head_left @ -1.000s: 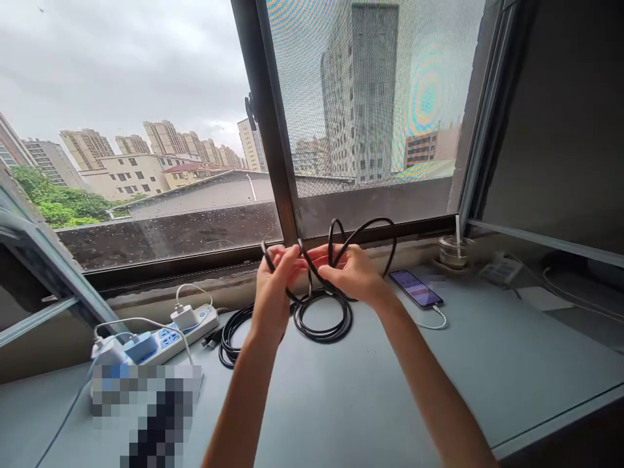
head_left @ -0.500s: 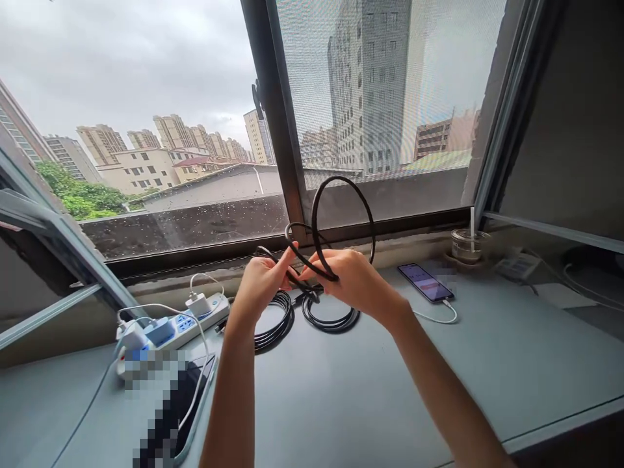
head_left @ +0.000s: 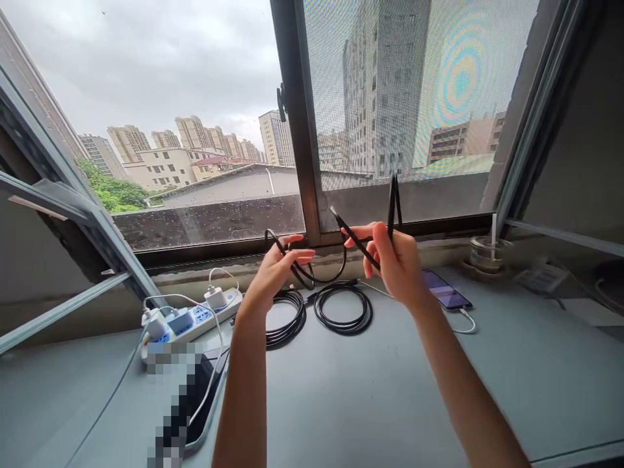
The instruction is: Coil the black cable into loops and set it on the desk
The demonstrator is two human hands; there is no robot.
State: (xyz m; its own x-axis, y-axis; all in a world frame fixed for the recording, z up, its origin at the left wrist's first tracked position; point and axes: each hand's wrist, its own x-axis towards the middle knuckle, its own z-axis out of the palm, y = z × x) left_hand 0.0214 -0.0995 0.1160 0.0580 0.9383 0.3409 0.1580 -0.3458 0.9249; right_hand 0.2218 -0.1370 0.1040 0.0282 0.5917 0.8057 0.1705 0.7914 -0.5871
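Observation:
Both hands hold one black cable [head_left: 345, 260] above the desk, near the window sill. My left hand [head_left: 270, 276] has part of it between the thumb and fingers, with a small loop around the fingertips. My right hand [head_left: 397, 266] is closed on another stretch, with one bend standing up above the thumb and another pointing up to the left. Between the hands the cable sags in a curve. Below lie two coiled black cables: a thicker coil [head_left: 298, 335] partly behind my left wrist, and a round coil [head_left: 368, 318] beside it.
A white power strip [head_left: 227, 311] with several plugs is at left. In front of it lies a dark device [head_left: 207, 396], partly pixelated. A lit phone [head_left: 446, 292] with a white charging cord rests behind my right wrist. A jar with a straw [head_left: 487, 253] stands by the window frame.
My hands have moved apart, stretching the cable between them. The large upright loop now shows as a narrow bend over my right hand. The view has shifted a little left.

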